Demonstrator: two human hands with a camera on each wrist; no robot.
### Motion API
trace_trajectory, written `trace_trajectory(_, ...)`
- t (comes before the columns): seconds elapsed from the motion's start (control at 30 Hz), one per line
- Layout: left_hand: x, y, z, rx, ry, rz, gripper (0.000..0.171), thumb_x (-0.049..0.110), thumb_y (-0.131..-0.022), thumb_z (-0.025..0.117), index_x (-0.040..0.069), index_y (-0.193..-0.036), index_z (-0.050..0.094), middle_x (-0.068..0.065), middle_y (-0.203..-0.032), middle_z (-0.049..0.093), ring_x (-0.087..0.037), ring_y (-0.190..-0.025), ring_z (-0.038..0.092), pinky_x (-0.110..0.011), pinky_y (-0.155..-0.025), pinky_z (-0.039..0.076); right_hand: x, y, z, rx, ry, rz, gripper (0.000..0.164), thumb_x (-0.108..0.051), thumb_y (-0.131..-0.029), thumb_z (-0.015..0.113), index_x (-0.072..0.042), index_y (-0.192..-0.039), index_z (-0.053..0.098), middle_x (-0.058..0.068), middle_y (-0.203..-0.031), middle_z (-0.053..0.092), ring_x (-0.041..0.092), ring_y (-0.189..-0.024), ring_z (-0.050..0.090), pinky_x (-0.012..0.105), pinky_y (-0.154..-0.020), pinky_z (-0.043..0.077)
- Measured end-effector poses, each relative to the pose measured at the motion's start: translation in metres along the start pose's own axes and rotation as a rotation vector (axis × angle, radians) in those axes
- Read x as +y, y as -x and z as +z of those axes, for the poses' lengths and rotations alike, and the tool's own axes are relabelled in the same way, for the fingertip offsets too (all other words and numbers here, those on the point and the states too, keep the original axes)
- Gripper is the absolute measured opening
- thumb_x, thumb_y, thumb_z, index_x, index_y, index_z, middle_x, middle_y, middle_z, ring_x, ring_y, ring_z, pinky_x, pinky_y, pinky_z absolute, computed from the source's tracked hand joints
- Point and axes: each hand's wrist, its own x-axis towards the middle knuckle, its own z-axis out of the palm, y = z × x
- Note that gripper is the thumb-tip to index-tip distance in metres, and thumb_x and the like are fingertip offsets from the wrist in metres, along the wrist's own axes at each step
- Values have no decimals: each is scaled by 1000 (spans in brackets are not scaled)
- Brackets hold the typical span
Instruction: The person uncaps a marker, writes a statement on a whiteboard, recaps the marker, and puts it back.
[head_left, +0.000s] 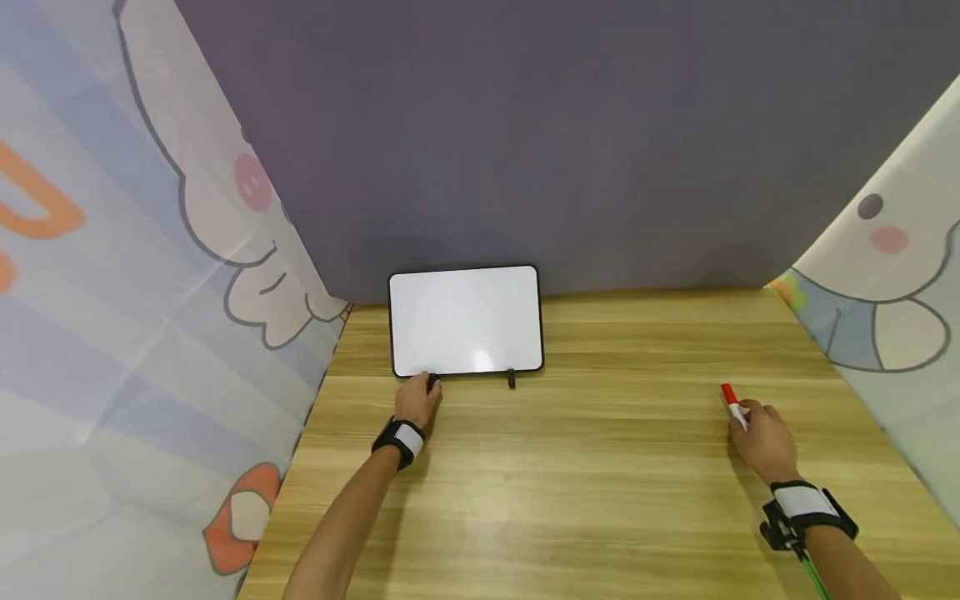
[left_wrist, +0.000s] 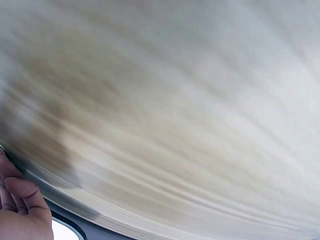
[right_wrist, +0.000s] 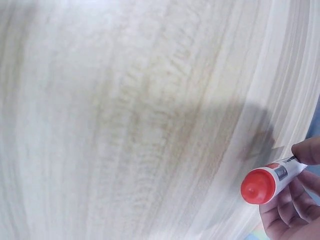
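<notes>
With your left hand [head_left: 416, 400] gripping the whiteboard [head_left: 465, 321] foot and right hand [head_left: 763, 440] grasping the capped red marker [head_left: 733, 406], uncap before writing.

Both arms [head_left: 352, 508] outstretched, fingers [right_wrist: 306, 150] curled

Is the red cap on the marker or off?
On. The red cap still covers the tip of the marker, held in the right hand.

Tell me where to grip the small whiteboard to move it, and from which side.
Take the whiteboard by its bare right edge, coming from the right. It stands upright on two small feet; the left hand already touches its lower left corner, while the right hand holds the red marker.
</notes>
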Motion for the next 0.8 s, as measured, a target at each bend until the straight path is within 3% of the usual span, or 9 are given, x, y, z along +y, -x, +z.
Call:
trace_trajectory(0.33,28,11,16,-18,13,73,28,17,-89,59,7,-66,48,-6,-60,51,-14,-55,41,-25,-52,31,-18,-22,-3,53,-46,-58,32,-6,-87,56,13,-113,53,31,-91,55,37,-70,54,38,-52,39)
trace_trajectory(0.5,51,21,26,-14,-5,126,29,17,-88,61,7,-65,48,-5,-57,51,-13,-52,42,-23,-48,31,-46,-42,-4,131,-103,-122,32,-5,-88,57,11,-115,54,27,-94,55,38,-77,55,38,-57,40)
trace_trajectory(0.8,88,38,36,-66,15,114,29,18,-89,60,10,-64,48,-2,-57,52,-9,-50,41,-19,-47,29,-96,-72,-7,219,-245,-256,33,-5,-88,58,7,-118,55,22,-96,56,30,-78,52,28,-61,37)
